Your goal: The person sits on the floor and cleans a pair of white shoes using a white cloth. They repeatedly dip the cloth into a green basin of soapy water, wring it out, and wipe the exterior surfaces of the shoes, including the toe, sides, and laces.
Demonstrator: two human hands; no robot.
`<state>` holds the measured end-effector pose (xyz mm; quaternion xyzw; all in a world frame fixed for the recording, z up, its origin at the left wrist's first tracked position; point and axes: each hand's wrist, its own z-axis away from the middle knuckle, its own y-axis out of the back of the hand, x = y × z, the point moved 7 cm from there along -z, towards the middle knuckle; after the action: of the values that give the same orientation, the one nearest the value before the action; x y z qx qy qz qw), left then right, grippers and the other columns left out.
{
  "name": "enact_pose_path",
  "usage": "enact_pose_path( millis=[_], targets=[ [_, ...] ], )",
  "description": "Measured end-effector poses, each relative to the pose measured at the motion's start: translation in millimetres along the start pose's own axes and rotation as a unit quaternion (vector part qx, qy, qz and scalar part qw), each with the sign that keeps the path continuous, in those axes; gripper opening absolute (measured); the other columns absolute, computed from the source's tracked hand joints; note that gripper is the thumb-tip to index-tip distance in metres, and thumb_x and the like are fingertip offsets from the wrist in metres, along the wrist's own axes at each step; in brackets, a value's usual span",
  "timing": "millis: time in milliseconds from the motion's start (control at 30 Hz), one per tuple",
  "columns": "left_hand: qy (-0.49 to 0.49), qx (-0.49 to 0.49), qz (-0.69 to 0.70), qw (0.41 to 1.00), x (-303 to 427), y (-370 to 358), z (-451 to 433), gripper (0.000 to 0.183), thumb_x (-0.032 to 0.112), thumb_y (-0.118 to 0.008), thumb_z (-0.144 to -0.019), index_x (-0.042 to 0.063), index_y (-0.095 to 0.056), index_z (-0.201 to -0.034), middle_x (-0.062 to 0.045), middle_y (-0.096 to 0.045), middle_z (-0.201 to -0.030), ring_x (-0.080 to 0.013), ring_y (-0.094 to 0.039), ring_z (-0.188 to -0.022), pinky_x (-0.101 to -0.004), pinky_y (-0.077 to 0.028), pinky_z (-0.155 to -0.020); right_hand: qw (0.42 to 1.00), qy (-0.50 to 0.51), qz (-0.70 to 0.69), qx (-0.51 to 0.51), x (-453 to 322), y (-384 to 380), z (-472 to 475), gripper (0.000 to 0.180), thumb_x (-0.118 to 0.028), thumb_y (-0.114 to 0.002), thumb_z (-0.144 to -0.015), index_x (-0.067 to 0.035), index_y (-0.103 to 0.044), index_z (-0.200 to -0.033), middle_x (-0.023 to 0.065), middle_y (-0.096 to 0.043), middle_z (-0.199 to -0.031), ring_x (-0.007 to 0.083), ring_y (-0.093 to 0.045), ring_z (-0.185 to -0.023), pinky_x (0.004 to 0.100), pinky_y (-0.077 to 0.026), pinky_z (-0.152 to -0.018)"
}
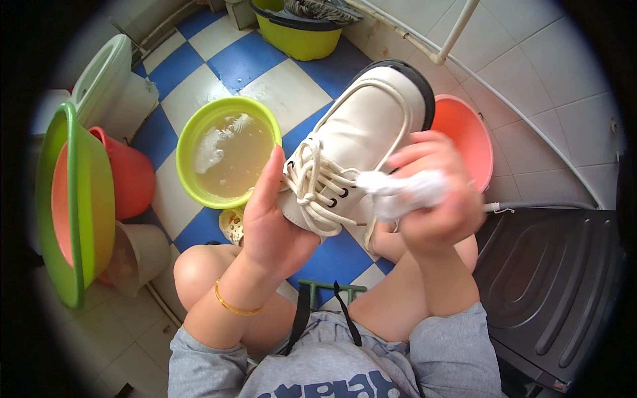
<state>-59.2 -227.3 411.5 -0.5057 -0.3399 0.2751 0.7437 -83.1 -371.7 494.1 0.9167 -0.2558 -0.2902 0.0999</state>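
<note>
My left hand (278, 219) holds a white lace-up shoe (371, 117) by its heel end, thumb along the side. The shoe has a black sole and black eyelets, its toe points away to the upper right, and its cream laces (311, 184) are tied in a bow. In my right hand (443, 194), blurred, is a bunched white cloth (410, 191) against or close to the side of the shoe by the eyelets; exact contact cannot be told. Beyond my left hand, a lime green basin (184, 174) of cloudy water with white suds stands on the floor.
A pink basin (473, 134) stands behind the shoe. At left are a red bucket (132, 179), a tilted green basin (74, 199), a whitish bucket (154, 258) and a toilet (107, 84). A green tub (298, 40) holds a mop. A dark ribbed panel (552, 283) lies at right.
</note>
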Motion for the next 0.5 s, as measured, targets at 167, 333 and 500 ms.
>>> enact_pose_path(
  millis=[167, 333, 500],
  targets=[
    [0.015, -0.111, 0.070, 0.991, -2.8, -13.1, -3.3, 0.073, 0.057, -0.032, -0.096, -0.002, -0.039, -0.139, -0.015, -0.048, -0.137, -0.0283, -0.048, -0.125, -0.0421, -0.035, -0.107, 0.938, -0.190, -0.048, 0.287, 29.1, 50.8, 0.1, 0.050, -0.032, -0.021, -0.099, 0.003, -0.056, -0.098, 0.0161, -0.061, -0.097, 0.0251, -0.058, -0.085, 0.0375, -0.048, -0.080],
    [0.023, -0.142, 0.072, 0.987, -3.5, -16.9, -6.0, 0.081, 0.063, -0.029, -0.093, -0.002, -0.035, -0.142, -0.015, -0.044, -0.141, -0.0292, -0.044, -0.129, -0.0419, -0.032, -0.108, 0.986, 0.006, 0.043, 0.163, 7.6, 13.7, -5.7, 0.030, -0.007, -0.055, -0.088, 0.008, -0.053, -0.114, 0.0188, -0.061, -0.108, 0.0234, -0.057, -0.092, 0.0332, -0.046, -0.081],
    [0.006, -0.130, 0.012, 0.991, -4.6, -12.6, 0.7, 0.082, 0.064, -0.028, -0.092, 0.001, -0.030, -0.145, -0.013, -0.040, -0.145, -0.0289, -0.042, -0.131, -0.0439, -0.034, -0.107, 0.956, 0.014, 0.291, 0.026, 2.6, -1.4, -19.5, 0.025, -0.003, -0.071, -0.079, -0.002, -0.066, -0.103, 0.0099, -0.060, -0.104, 0.0244, -0.052, -0.095, 0.0338, -0.043, -0.083]
  ],
)
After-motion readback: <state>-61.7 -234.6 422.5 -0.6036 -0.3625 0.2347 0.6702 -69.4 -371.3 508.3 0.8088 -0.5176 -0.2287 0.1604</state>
